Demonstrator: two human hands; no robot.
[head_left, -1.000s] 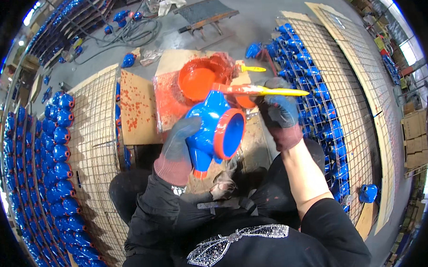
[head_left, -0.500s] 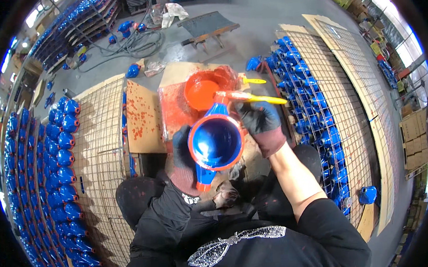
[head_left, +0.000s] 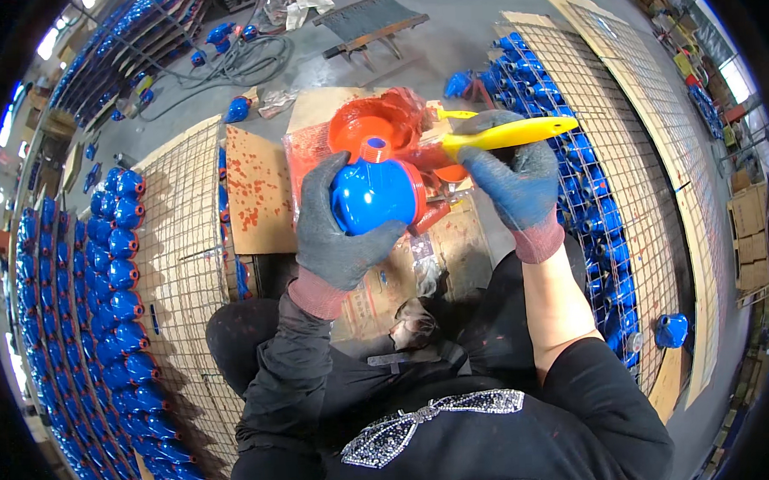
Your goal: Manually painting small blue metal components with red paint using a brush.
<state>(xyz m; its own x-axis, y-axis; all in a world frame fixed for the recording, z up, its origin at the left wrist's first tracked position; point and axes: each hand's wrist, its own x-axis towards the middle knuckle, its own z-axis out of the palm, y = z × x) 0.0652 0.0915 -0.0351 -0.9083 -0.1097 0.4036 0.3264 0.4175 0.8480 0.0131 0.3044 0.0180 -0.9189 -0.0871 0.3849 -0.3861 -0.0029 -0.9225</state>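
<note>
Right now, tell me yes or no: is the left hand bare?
No: the left hand wears a grey glove with a reddish cuff while gripping the blue valve body.

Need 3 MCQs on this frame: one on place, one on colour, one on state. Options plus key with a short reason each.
1. Where do the rows of finished blue valve bodies lie?
A. On wire mesh racks on both sides of the person
B. In a cardboard box behind the person
C. Hanging from hooks

2. What colour is the brush handle in the right hand?
A. Green
B. Yellow
C. White

3. How is the blue valve body at the centre held?
A. Lying free on the floor
B. Clamped in a vise
C. Gripped in the gloved left hand

Key: 1 A, blue castings line the mesh rack at left and another at right. 2 B, the handle is plainly yellow. 3 C, the grey glove wraps the casting, lifted above the orange paint bowl.
</note>
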